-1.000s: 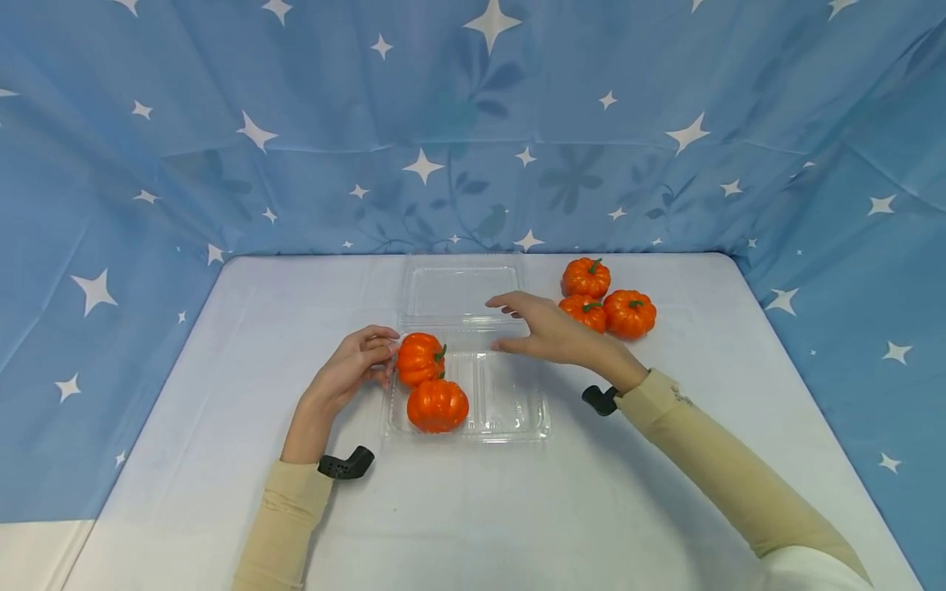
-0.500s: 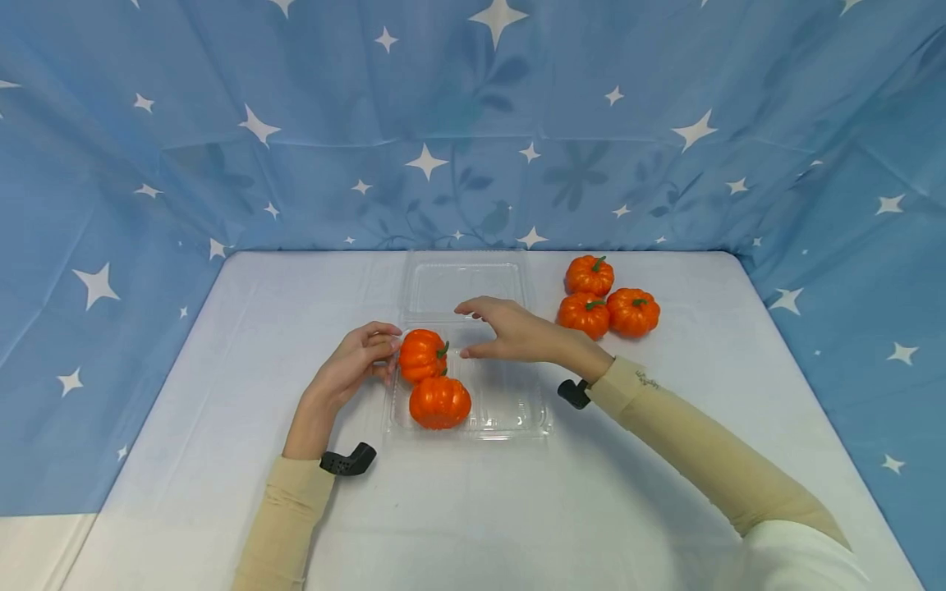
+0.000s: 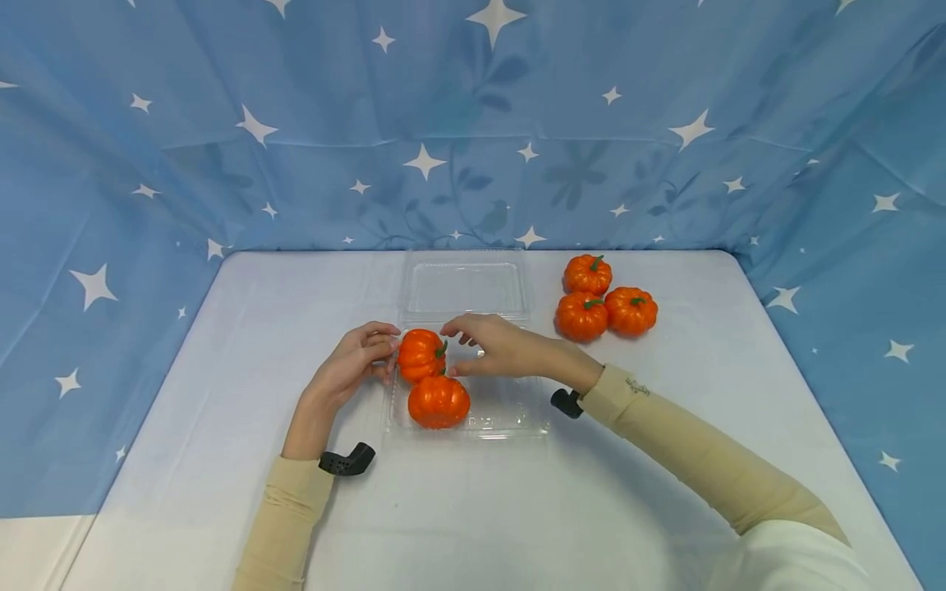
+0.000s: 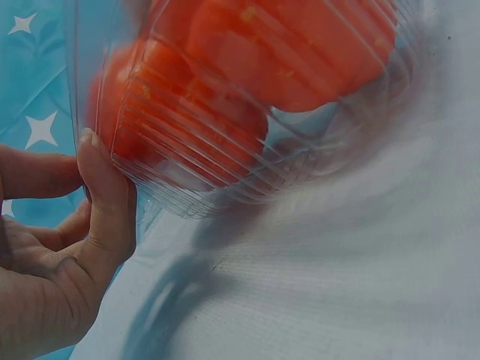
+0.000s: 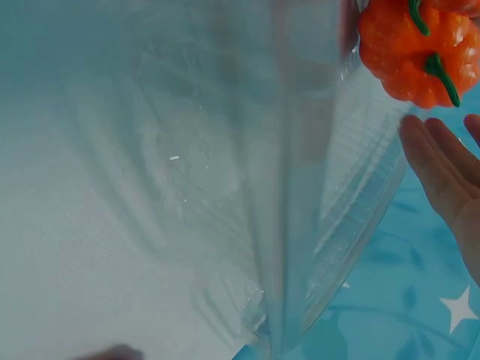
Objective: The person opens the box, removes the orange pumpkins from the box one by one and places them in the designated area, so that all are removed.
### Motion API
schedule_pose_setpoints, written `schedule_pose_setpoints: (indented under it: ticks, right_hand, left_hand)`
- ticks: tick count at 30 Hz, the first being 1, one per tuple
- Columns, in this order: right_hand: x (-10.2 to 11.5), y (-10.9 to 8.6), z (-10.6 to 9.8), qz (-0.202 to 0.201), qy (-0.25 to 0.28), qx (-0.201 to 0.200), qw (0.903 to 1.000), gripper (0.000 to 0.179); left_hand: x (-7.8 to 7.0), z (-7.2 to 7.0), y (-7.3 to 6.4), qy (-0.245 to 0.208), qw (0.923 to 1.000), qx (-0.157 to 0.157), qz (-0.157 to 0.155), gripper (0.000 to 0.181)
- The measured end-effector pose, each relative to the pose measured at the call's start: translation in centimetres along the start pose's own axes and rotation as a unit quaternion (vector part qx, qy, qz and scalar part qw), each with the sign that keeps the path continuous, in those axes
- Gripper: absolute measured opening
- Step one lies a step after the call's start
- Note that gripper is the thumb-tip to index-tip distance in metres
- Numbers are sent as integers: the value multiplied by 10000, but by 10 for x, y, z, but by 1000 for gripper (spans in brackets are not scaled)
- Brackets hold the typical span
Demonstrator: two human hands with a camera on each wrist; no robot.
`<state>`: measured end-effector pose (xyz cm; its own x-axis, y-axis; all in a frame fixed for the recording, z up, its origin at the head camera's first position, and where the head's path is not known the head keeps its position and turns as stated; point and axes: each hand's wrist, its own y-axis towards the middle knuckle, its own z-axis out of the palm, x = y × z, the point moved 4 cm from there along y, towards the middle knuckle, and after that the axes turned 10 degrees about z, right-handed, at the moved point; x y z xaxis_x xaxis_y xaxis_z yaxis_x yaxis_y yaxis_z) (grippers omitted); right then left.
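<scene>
A clear plastic clamshell box (image 3: 513,419) lies open on the table, its lid (image 3: 466,289) folded back. Two small orange pumpkins with green stems sit in its left part: a rear pumpkin (image 3: 420,356) tipped on its side, and a front pumpkin (image 3: 438,402) right against it. My left hand (image 3: 349,365) pinches the box's left rim between thumb and forefinger, as the left wrist view (image 4: 105,187) also shows. Over the box's right part, my right hand (image 3: 498,349) has thumb and fingers spread, holding nothing. Its fingertips (image 5: 414,129) are close to the rear pumpkin's stem.
Three more pumpkins cluster on the table at the back right: a rear one (image 3: 587,274), a front one (image 3: 581,317) and a right one (image 3: 631,312). The white-covered table (image 3: 458,517) is bordered by a blue star-patterned curtain (image 3: 310,164) behind and along both sides.
My right hand has moved left over the box, from near the three pumpkins toward the two inside it, and slightly nearer me. My left hand keeps its place at the rim.
</scene>
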<state>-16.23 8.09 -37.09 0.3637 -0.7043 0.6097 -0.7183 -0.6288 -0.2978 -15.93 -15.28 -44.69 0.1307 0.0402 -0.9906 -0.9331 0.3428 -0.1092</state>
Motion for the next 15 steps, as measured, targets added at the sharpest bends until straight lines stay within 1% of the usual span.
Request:
schedule_pose_setpoints:
  ticks: [7,10,15]
  right_hand:
    - [0,3,11,456,133,637,9968,74]
    - [0,3,14,622,172,797,9947,75]
    - [-1,1,17,858,51,1128,9899,72]
  left_hand:
    - [0,-1,0,-16,10000,-12,33,37]
    - [-1,-1,-1,-30,10000,5,38,37]
    - [-1,0,0,-16,10000,28,49,38]
